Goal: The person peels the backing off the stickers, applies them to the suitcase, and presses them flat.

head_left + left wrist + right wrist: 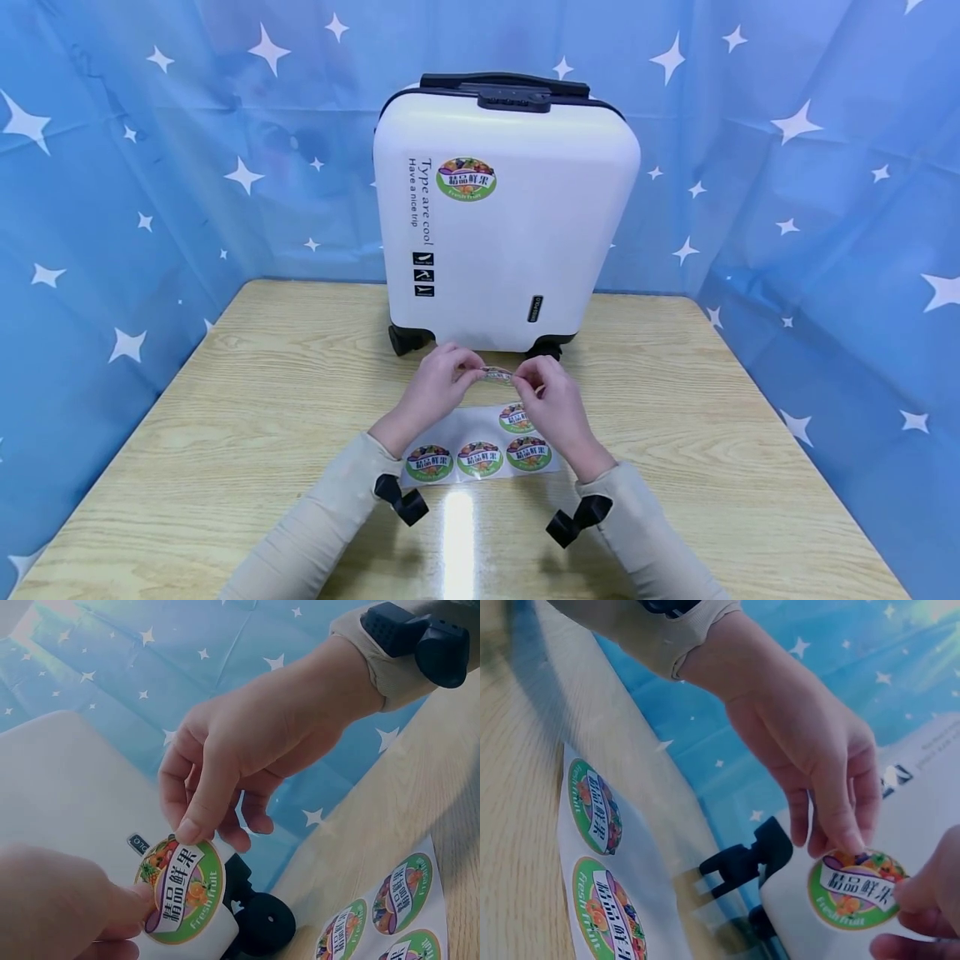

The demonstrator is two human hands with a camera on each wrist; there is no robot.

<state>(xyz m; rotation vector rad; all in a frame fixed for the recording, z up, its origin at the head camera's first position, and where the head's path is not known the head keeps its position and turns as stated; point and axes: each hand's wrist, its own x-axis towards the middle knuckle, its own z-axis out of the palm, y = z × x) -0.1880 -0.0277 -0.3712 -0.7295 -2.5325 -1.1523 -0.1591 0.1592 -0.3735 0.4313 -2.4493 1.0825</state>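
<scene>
Between both hands, just above the table in front of the suitcase, is an oval fruit sticker [498,375]. My left hand [438,382] pinches its left edge. The opposite edge is pinched between thumb and finger of my right hand [557,407]. Both wrist views show the printed face of the sticker [186,892], with fruit and lettering. Below the hands lies a white sticker sheet [450,427] with several similar stickers; the right hand covers part of it. A white suitcase [517,225] stands upright behind, bearing one fruit sticker [467,180] at its upper left.
The suitcase's dark wheels [409,340] rest on the wooden table [247,400], close behind the hands. A blue star-patterned curtain [300,125] hangs around the back and sides. Black devices [402,500] are strapped to both sleeved wrists.
</scene>
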